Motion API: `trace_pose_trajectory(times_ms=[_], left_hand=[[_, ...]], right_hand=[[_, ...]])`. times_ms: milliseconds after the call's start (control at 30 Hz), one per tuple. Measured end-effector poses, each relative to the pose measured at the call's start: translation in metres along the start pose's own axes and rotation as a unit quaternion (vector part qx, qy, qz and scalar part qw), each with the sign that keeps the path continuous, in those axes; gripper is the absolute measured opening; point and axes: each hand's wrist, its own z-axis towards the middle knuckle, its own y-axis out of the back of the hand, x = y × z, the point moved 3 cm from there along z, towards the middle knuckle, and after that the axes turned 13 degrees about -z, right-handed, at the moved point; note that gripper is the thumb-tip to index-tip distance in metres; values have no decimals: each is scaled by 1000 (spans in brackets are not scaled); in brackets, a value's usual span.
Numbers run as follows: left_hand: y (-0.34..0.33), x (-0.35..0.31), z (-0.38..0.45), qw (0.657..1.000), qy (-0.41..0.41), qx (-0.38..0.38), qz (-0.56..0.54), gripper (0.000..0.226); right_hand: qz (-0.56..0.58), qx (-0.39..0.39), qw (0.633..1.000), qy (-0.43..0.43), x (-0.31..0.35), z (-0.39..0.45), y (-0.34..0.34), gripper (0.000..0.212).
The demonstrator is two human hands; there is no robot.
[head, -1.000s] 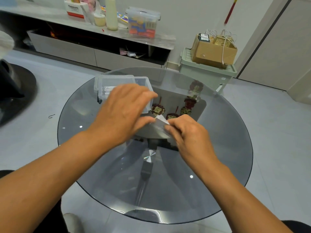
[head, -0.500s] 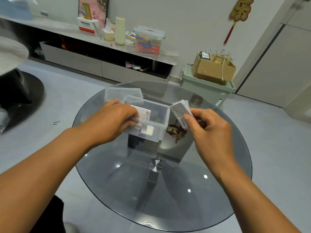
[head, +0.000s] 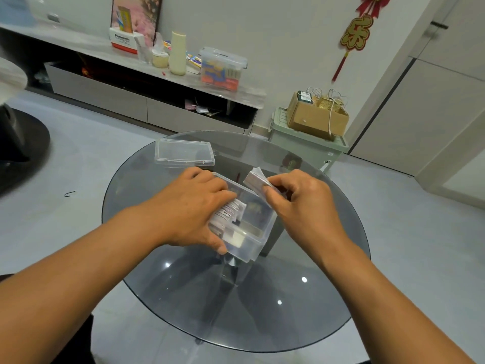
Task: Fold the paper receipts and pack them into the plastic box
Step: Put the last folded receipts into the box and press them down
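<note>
A clear plastic box (head: 258, 232) sits tilted on the round glass table (head: 236, 298). My left hand (head: 191, 208) grips its near left side, fingers over the rim, thumb on the outer wall. Several folded receipts (head: 229, 211) stand packed inside by my left fingers. My right hand (head: 301, 203) pinches a folded receipt bundle (head: 256, 181) just above the box's far right corner. The box's clear lid (head: 183, 153) lies apart on the table behind my left hand.
Behind the table stand a pale green storage bin (head: 307, 145) topped by a cardboard box (head: 315, 114), and a low TV cabinet (head: 147, 101) with bottles and a container. A dark chair base (head: 18, 151) is at the left.
My left hand has taken a firmer hold of the box and pressed the receipts inside. My right hand has brought its folded bundle left and down to the box's far corner.
</note>
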Motion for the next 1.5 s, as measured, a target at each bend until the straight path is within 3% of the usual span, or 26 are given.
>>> trace_pose_trajectory(times_ms=[267,500,767,867,967,1067,1133,1200,1300,1500], left_hand=[[-2,-1,8,996,16,33,-79,84],[-4,1,7,993,17,46,-103,67],[-3,12,1,974,6,11,-224,42],[-1,19,-3,958,9,-11,-285,35],[3,19,-9,931,12,-50,-360,45],[4,19,-11,925,39,-78,-369,79],[-2,17,-10,922,66,-47,-379,106],[-14,13,-9,904,86,10,-418,119],[-22,7,-10,886,104,32,-452,111],[-31,-8,-5,896,136,-17,-421,105]], right_hand=[[-70,57,994,58,12,5,-11,15],[-197,115,965,125,28,18,-36,25],[-291,244,914,145,51,34,-60,12],[-263,301,904,153,54,37,-61,24],[-269,293,910,115,49,36,-55,19],[-286,263,920,50,44,36,-49,21],[-274,277,921,9,41,38,-50,24],[-247,294,923,-26,36,44,-57,25],[-193,305,931,-44,29,47,-64,29],[-194,271,942,-34,25,38,-50,22]])
